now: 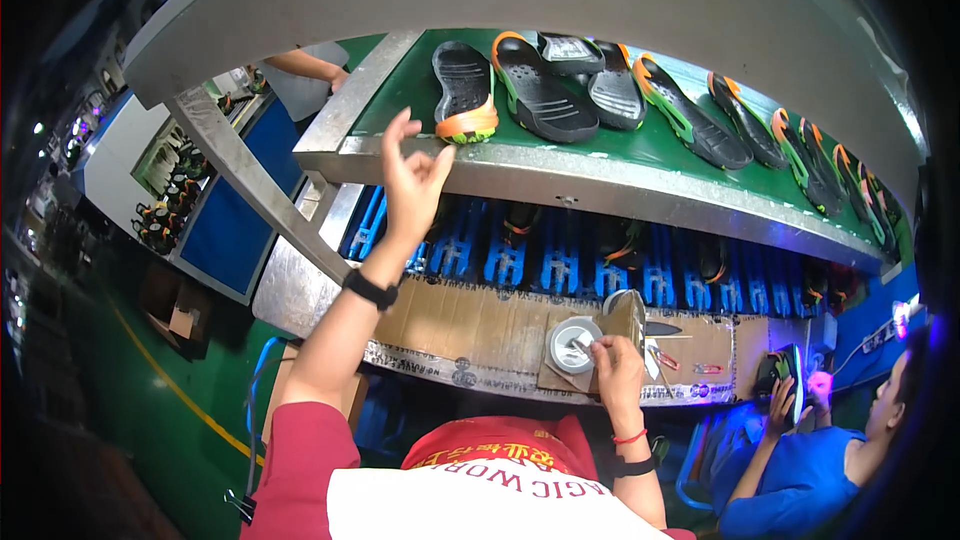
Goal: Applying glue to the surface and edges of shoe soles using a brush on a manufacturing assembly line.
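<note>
At the far left, a second person's arm rests by the left end of the green conveyor belt. The wearer's left hand is raised in front of the belt's metal front rim, fingers spread wide and loosely curled, holding nothing. Just beyond its fingertips, near the left front corner of the belt, lies a dark grey shoe sole with a ribbed tread and an orange-and-green heel end turned toward the rim; the hand is near it but not touching. To its right more soles lie in a row along the belt, black and grey with orange and green edging, some overlapping.

Below the belt, blue racks run along a lower level, and in front of them a cardboard-covered worktop stretches across. Near the middle of its front edge sits a round, shallow metal tin. The right hand is closed around a small brush, whose tip rests in the tin. Small tools lie just right of it. At the right edge, another person in blue holds a sole.
</note>
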A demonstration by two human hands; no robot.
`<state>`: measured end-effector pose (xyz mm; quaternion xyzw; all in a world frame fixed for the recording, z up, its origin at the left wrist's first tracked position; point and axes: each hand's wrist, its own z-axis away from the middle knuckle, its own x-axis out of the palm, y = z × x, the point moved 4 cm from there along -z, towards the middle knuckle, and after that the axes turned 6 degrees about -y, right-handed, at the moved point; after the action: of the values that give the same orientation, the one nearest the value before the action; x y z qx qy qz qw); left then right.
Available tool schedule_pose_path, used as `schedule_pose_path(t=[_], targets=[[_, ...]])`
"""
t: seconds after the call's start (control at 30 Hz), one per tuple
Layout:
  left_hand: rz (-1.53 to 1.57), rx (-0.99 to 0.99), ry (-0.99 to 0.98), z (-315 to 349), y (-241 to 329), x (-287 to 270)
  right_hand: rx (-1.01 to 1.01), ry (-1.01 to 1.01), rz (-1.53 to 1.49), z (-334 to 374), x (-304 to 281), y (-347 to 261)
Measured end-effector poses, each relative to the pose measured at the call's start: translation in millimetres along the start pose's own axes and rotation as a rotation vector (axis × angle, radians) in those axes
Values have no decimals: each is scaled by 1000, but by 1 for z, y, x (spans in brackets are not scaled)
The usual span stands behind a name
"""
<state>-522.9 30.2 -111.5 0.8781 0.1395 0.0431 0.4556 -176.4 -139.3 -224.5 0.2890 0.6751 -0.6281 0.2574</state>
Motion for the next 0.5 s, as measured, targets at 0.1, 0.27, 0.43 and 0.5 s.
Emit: schedule_pose_path(t=[0.1, 0.27, 0.43, 0.5], targets=[[96, -122, -17, 87, -18, 0, 181, -1, -270, -5, -8, 18], [-98, -469, -73, 251, -72, -30, 180, 178, -459, -8, -46, 49], [-520, -643, -114, 403, -110, -112, 332, 217, -295, -9, -73, 99], [-562, -931, -244, 456, -124, -149, 323, 256, -216, -7, -75, 115]])
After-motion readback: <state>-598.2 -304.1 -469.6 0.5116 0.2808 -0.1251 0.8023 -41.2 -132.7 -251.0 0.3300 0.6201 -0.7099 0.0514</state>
